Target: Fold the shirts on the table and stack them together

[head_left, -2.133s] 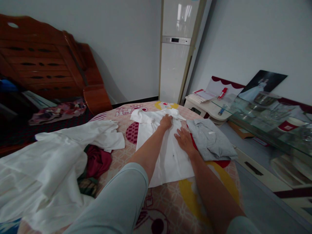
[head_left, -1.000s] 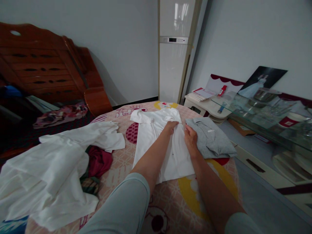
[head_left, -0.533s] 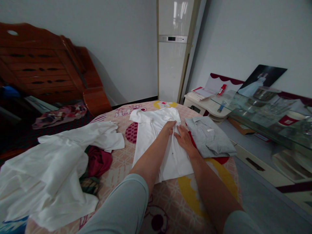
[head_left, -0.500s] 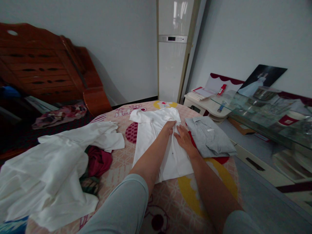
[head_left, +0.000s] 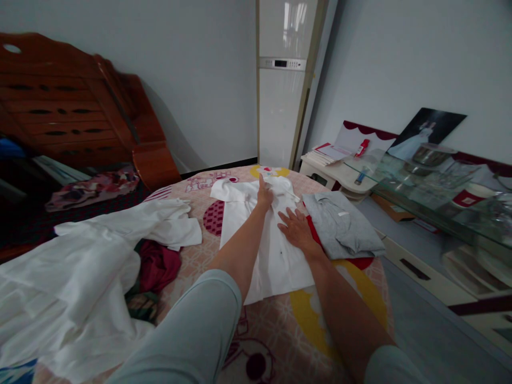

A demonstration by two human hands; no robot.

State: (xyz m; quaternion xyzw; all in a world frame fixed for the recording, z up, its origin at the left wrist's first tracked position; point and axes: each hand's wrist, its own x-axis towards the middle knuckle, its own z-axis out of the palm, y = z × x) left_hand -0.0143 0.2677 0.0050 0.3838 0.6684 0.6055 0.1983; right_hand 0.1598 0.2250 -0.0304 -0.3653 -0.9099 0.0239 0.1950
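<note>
A white short-sleeved shirt (head_left: pixel 236 234) lies spread on the round table, its collar toward the far edge and one sleeve out to the left. My left hand (head_left: pixel 265 194) rests on its upper part near the collar, one finger stretched forward; the other fingers are partly hidden. Lower down on the right side, my right hand (head_left: pixel 296 227) lies flat on the fabric with the fingers spread. Beside it sits a folded grey garment (head_left: pixel 344 224) on top of something red. A loose pile of white clothing (head_left: pixel 92 266) covers the table's left side.
Maroon cloth (head_left: pixel 160 264) shows under the white pile. The patterned tablecloth (head_left: pixel 188 293) covers the table. A glass shelf (head_left: pixel 424 197) with glassware and a cabinet stand at right, a wooden bench (head_left: pixel 60 106) at left, and a tall white air conditioner (head_left: pixel 280 112) behind.
My left hand has moved away from my right, forward and left toward the collar. My right hand has shifted slightly nearer and flattened on the shirt.
</note>
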